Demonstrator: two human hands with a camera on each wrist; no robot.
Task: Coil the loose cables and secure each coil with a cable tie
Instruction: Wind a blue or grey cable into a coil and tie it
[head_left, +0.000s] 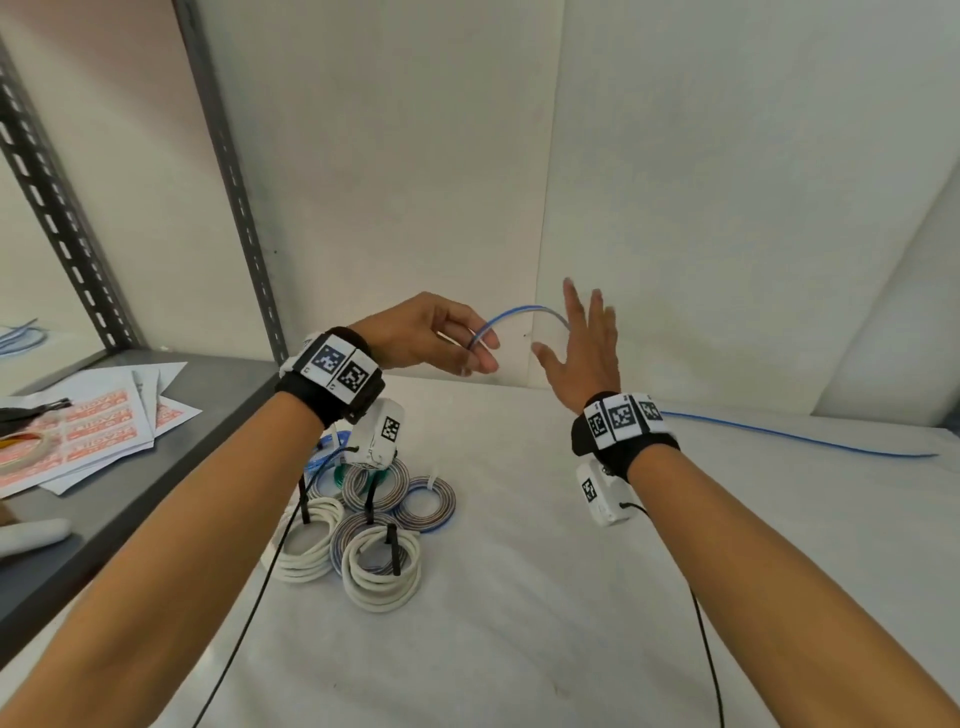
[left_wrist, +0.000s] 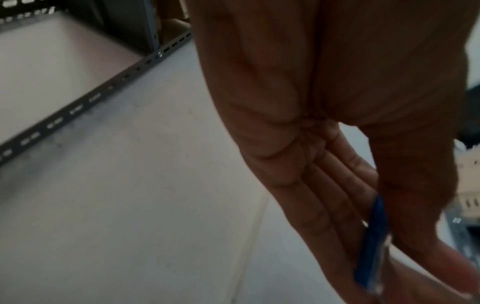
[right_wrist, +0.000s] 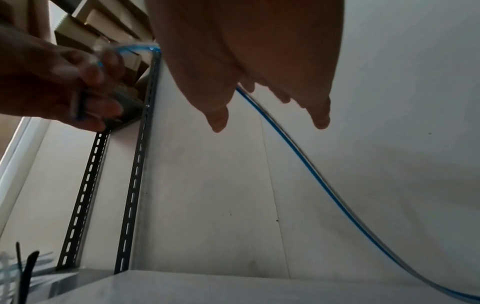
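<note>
We wear black fabric wristbands (head_left: 332, 397) bearing white square-coded marker tags (head_left: 340, 366), with white boxy cameras (head_left: 375, 437) beneath (thin black cables (head_left: 244, 623) trailing), forearms bare.

Blue-and-white cable (head_left: 524, 312), smooth glossy plastic sheath; coiled white cables (head_left: 382, 577), smooth plastic; table covering (head_left: 519, 597), matt white cloth; shelf upright (head_left: 236, 171), grey slotted painted metal; printed sheets (head_left: 104, 426), paper.

Soft even light, dim blurry wrist views
</note>
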